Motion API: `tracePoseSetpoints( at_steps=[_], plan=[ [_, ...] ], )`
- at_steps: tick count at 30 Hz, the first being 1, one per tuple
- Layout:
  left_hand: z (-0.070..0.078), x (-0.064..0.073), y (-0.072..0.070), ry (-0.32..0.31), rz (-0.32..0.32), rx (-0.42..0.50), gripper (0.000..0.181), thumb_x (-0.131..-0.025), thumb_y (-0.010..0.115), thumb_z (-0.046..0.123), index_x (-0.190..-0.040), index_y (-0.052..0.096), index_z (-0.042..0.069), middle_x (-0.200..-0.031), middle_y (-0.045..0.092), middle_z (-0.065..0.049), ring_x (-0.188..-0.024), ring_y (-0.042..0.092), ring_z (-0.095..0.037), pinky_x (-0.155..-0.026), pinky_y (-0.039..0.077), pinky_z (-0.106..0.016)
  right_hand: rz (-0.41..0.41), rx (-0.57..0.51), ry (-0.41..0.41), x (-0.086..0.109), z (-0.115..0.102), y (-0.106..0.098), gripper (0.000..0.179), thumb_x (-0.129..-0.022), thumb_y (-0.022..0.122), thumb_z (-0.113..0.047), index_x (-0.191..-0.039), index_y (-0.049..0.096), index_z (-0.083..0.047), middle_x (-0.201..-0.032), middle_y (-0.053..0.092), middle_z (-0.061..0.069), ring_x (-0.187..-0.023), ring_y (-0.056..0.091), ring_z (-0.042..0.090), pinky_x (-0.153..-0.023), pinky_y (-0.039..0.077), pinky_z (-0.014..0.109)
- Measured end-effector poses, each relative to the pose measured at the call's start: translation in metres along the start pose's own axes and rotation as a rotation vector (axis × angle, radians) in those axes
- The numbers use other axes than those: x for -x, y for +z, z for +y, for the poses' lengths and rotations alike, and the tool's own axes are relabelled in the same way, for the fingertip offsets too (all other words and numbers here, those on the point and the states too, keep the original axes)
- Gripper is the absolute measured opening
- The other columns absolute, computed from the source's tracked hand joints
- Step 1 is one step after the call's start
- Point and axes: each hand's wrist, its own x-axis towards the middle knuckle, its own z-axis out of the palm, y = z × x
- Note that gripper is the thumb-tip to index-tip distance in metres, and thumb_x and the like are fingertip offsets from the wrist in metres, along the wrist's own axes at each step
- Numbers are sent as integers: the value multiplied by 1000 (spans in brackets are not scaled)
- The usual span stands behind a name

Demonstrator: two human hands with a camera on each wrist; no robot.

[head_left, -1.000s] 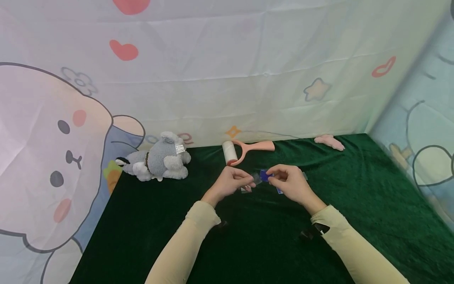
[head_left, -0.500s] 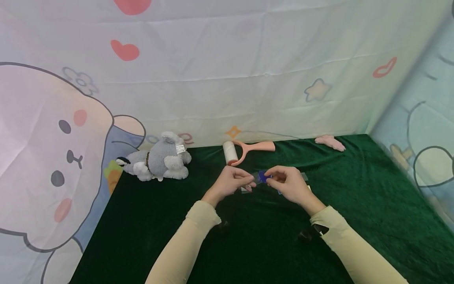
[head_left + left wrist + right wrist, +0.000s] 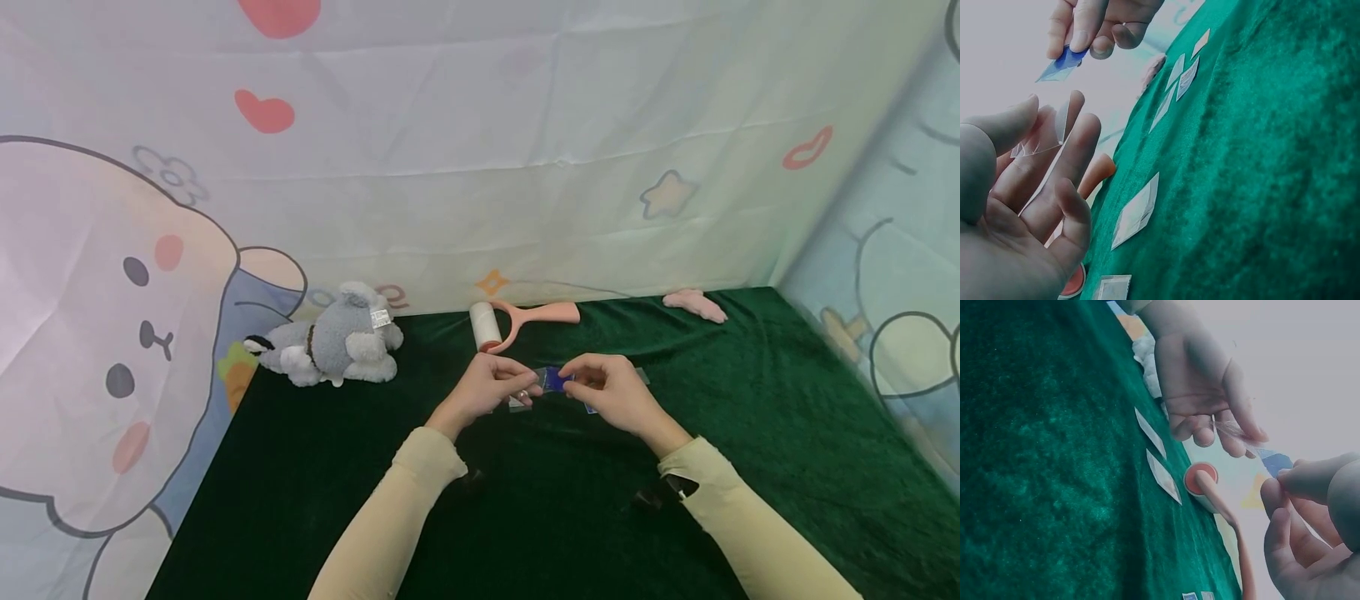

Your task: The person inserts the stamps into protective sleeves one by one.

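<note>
Left hand [image 3: 489, 385] pinches clear sleeve [image 3: 1049, 132] | right hand [image 3: 609, 387] pinches blue card [image 3: 552, 380] | seemingly sleeving | next likely needs careful alignment

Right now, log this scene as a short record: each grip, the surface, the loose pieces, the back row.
Left grip: pinching a clear plastic piece
Right grip: pinching a small blue piece
Surface: green cloth
Loose on cloth: several small flat pieces
Back row, left to right in head view: gray plush toy, lint roller, pink fuzzy item
</note>
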Motion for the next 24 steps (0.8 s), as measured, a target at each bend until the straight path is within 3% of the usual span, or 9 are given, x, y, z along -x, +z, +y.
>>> tracePoseSetpoints(
  at_steps=[8, 18, 24],
  plan=[
    [-2, 0, 0, 21, 2, -49, 27, -104, 69, 33, -112, 80, 10, -101, 81, -8, -88, 79, -24, -81, 54, -48, -20, -24, 14, 1, 0, -1, 13, -100, 72, -7, -112, 75, -9, -94, 75, 7, -86, 71, 43, -65, 56, 29],
    [2, 2, -1, 37, 6, -52, 29, -103, 69, 35, -113, 80, 10, -106, 79, -17, -89, 78, -27, -86, 55, -57, -13, -24, 42, -1, 1, -2, 13, -99, 73, -8, -111, 76, -8, -92, 75, 7, -83, 70, 43, -60, 54, 29],
    [4, 2, -2, 35, 3, -47, 28, -104, 68, 33, -113, 80, 9, -108, 78, -20, -88, 79, -26, -86, 56, -54, -21, -25, 33, -2, 2, -2, 13, -99, 73, -8, -111, 75, -8, -93, 75, 8, -86, 71, 44, -63, 56, 29]
  ],
)
